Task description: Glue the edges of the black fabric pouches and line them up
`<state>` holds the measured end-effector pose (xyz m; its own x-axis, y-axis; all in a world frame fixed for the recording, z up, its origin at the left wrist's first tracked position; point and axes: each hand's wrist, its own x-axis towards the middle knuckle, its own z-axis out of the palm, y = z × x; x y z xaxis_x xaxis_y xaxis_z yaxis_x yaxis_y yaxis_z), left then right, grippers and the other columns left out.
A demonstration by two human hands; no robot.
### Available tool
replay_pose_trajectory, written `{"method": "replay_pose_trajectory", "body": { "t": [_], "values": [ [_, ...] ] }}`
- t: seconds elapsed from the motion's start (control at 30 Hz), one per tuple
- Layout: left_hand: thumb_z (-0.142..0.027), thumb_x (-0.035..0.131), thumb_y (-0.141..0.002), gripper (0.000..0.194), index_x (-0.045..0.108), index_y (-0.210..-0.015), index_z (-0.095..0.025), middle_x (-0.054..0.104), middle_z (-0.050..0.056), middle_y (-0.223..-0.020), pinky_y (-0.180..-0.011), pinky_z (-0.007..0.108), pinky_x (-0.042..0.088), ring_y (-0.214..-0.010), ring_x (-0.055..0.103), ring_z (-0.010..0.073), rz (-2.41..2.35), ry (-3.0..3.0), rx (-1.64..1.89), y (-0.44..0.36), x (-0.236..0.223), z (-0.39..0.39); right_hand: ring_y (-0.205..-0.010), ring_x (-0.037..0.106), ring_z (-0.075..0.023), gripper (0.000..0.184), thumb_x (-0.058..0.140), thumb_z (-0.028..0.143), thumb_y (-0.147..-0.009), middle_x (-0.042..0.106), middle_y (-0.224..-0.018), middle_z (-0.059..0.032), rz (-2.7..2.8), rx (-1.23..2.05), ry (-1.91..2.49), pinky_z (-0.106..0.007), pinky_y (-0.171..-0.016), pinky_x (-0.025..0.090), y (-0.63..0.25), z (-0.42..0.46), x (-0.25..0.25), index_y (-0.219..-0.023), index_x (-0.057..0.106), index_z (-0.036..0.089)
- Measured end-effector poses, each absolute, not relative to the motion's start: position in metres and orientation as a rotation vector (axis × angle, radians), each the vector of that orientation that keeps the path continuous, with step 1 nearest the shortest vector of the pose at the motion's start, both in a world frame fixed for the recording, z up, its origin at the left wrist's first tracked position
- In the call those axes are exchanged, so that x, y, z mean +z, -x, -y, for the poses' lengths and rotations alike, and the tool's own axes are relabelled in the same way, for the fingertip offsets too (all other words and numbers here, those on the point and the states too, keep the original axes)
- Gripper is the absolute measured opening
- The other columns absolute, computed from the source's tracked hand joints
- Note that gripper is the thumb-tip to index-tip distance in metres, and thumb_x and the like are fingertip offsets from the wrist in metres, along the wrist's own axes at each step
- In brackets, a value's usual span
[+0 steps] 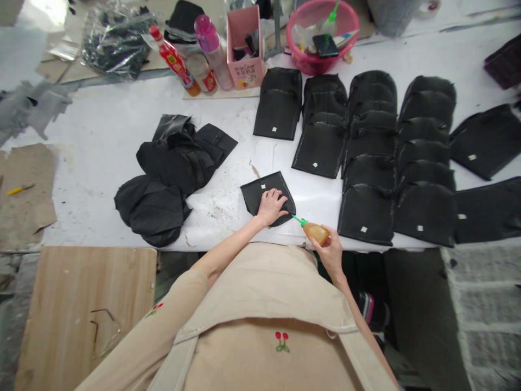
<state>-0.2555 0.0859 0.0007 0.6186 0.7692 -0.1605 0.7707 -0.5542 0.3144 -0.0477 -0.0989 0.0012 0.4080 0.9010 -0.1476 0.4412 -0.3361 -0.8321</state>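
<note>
A black fabric piece (253, 196) with a small white tag lies on the white table near its front edge. My left hand (272, 207) rests flat on it, fingers spread. In my right hand (332, 254) is a squeeze bottle (316, 232) of amber liquid, probably glue, tilted on its side. Its thin green nozzle meets the right edge of the black piece, close to my left thumb. To the left is a loose heap of black fabric pieces (158, 206).
Overlapping black pieces (366, 212) lie in columns to the right. Along the back stand a red-capped bottle (173, 60), a pink bottle (211, 49), a pink box (244, 70) and a pink basin (297, 49). Glasses (108, 331) lie on a wooden board (61, 304) at lower left.
</note>
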Motion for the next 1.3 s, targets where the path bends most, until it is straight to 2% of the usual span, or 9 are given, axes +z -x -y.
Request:
{"method": "replay_pose_trajectory", "body": {
  "t": [0.47, 1.3],
  "values": [
    [-0.047, 0.076, -0.083, 0.047, 0.066, -0.121, -0.022, 0.058, 0.013, -0.134, -0.109, 0.049, 0.035, -0.132, 0.045, 0.0341, -1.237, -2.536, -0.013, 0.256, 0.001, -0.086, -0.098, 0.064, -0.0269, 0.047, 0.070, 0.047, -0.082, 0.066, -0.105, -0.0087, 1.258, 0.582, 1.952, -0.044, -0.089, 0.054, 0.059, 0.098, 0.019, -0.120, 0.061, 0.021],
    [-0.045, 0.073, -0.087, 0.045, 0.065, -0.124, -0.022, 0.058, 0.012, -0.136, -0.108, 0.048, 0.035, -0.132, 0.044, 0.0336, -1.199, -2.571, -0.014, 0.260, 0.000, -0.088, -0.103, 0.065, -0.0276, 0.049, 0.073, 0.045, -0.080, 0.066, -0.112, -0.0096, 1.137, 0.614, 2.019, -0.045, -0.094, 0.054, 0.070, 0.104, 0.015, -0.121, 0.061, 0.021]
  ]
}}
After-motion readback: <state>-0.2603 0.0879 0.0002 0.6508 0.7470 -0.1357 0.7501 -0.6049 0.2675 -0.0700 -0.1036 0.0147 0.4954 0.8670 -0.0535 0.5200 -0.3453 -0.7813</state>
